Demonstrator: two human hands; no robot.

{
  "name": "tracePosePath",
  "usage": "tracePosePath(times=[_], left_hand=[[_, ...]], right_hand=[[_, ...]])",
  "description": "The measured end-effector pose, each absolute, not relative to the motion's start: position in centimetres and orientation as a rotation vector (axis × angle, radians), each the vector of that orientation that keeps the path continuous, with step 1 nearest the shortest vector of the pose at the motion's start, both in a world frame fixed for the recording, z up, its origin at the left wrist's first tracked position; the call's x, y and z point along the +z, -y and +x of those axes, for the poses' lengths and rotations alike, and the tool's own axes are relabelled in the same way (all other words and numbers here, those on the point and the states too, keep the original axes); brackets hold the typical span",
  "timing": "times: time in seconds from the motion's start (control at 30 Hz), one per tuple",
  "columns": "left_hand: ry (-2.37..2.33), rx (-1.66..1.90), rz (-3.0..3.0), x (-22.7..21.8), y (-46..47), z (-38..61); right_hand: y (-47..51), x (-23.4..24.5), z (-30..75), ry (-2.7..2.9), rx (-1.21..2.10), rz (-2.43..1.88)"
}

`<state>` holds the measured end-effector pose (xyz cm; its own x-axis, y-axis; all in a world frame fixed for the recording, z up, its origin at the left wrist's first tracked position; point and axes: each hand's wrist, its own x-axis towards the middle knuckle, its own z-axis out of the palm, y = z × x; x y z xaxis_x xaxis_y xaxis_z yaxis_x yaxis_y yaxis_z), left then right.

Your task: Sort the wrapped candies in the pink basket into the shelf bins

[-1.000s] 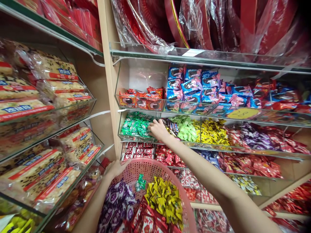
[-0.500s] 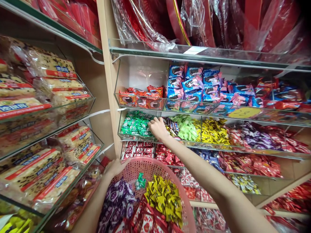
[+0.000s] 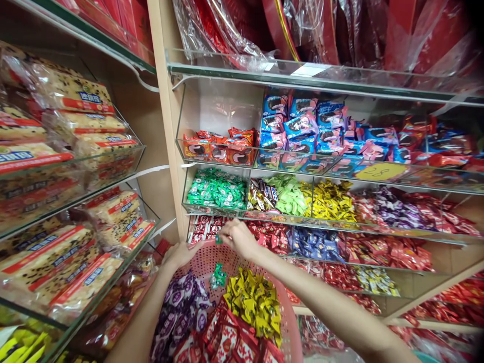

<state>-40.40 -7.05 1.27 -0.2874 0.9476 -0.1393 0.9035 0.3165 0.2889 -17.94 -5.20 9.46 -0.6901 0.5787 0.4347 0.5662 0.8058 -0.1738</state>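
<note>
At six o'clock the right hand [image 3: 238, 239] is pinched around a small green sweet [image 3: 218, 240] just above the pink plastic basket [image 3: 202, 259], its rim gripped by the left hand [image 3: 181, 254] at seven o'clock, so the next move calls only for letting go

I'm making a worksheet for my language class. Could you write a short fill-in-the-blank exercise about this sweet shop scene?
The left hand grips the rim of a ____ plastic basket.
The right hand holds a small ____ wrapped sweet above the basket.
The yellow oval tag on the shelf edge shows the number ____.

Missing words: pink; green; 28.
</note>
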Motion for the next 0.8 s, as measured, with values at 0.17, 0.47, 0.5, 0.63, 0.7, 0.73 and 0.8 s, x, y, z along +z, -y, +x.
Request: tracePosePath(times=[0.17,0.47,0.5,0.63,0.7,0.73,0.8], left_hand=[[-2.29,0.229,1.7,1.3,7.1,-40.1],[-2.282,0.216,1.711,2.0,7.7,-39.7],[-2.279,0.22,1.71,2.0,7.7,-39.8],[-2.298,0.212,1.691,1.7,7.6,-40.0],[-2.296,0.202,1.686,1.5,7.5,-40.1],[-2.291,0.2,1.686,1.4,7.5,-40.1],[-2.279,0.204,1.69,1.4,7.4,-40.2]], right_hand=[[5.6,2.8,-18.9,2.698,0.418,-1.185],[5.8,0.6,-21.2,2.752,0.406,-1.265],[5.9,1.1,-21.3,2.744,0.378,-1.266],[6.2,5.5,-21.0,2.698,0.141,-1.103],[5.9,8.9,-20.5,2.646,-0.054,-0.97],[5.6,10.6,-20.2,2.615,-0.142,-0.942],[4.5,13.7,-19.5,2.563,-0.314,-0.956]])
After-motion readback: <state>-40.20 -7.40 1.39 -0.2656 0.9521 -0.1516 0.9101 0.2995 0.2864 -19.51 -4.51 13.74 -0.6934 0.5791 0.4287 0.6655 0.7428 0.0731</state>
